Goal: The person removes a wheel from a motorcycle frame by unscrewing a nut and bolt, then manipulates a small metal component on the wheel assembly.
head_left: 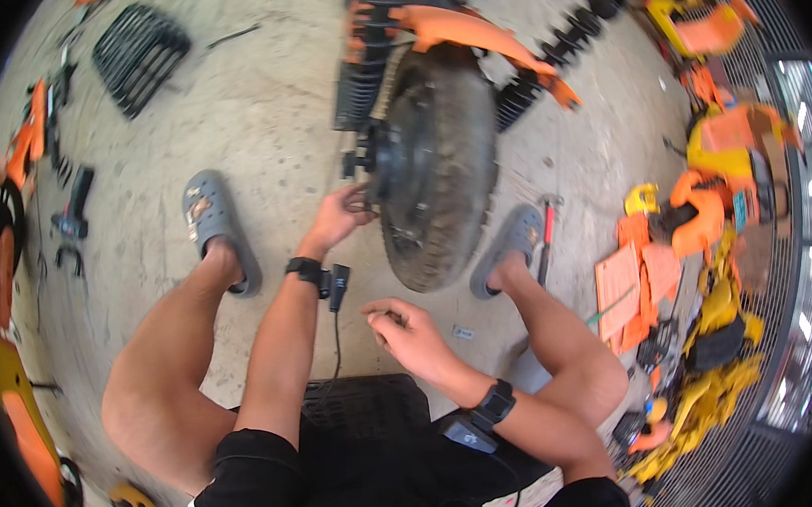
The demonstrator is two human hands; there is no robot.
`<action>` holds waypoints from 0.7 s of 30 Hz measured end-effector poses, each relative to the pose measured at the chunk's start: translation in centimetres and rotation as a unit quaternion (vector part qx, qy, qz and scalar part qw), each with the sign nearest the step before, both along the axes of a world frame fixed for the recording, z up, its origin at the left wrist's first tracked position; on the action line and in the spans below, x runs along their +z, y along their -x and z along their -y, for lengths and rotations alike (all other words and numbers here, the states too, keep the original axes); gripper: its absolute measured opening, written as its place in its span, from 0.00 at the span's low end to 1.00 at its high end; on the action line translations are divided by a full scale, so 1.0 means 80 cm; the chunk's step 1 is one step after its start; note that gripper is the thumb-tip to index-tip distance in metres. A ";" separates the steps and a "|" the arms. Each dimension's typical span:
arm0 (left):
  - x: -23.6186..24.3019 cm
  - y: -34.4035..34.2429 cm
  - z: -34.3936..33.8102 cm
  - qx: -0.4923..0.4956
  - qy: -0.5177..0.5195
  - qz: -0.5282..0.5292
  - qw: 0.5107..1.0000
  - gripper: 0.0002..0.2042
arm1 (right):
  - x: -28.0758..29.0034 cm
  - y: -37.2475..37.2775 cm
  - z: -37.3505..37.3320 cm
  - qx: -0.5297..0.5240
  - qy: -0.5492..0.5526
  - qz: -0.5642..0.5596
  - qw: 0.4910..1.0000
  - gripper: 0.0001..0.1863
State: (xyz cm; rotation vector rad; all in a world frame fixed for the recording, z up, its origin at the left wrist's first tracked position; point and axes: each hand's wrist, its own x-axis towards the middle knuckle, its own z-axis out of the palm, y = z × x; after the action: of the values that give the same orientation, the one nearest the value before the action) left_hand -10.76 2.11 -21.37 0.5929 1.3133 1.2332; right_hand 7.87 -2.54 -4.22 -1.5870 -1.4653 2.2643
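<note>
A black wheel with a knobby tyre [460, 155] stands upright in front of me, under an orange fender [466, 31]. My left hand [338, 219] reaches to the wheel's left side, its fingers bent together beside the hub [386, 165]. What those fingers grip at the axle end is too small to make out. Lower and to the right, apart from the tyre, my right hand [407, 333] hovers with thumb and fingers curled together. Anything inside that curl is hidden. A black spring-like shock absorber [368, 44] rises above the hub on the left.
On the floor at left lie a cordless drill [73, 206] and a black plastic grille [141, 55]. A red-handled hammer [548, 234] rests beside my right shoe [514, 246]. Orange and yellow body panels [708, 402] pile up along the right, by a metal shutter [802, 263].
</note>
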 end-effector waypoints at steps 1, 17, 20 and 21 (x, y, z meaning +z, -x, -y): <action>-0.006 0.002 0.001 0.007 -0.016 -0.005 1.000 0.30 | -0.017 0.015 0.007 0.010 -0.078 -0.002 0.997 0.11; -0.023 0.012 -0.001 -0.041 -0.084 -0.283 0.955 0.23 | -0.171 0.112 -0.030 -0.255 -0.162 0.079 0.950 0.21; -0.021 0.024 -0.010 -0.098 -0.073 -0.305 0.945 0.23 | -0.183 0.119 -0.044 -0.323 -0.153 0.042 0.933 0.22; -0.029 0.033 -0.013 -0.100 -0.084 -0.268 0.954 0.22 | -0.189 0.121 -0.049 -0.321 -0.166 0.046 0.931 0.23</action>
State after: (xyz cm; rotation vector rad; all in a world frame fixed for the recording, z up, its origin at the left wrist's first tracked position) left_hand -13.42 3.12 -23.71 1.2174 1.5496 1.0566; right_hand -1.84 1.37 -19.34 -1.7370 -1.0444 1.5152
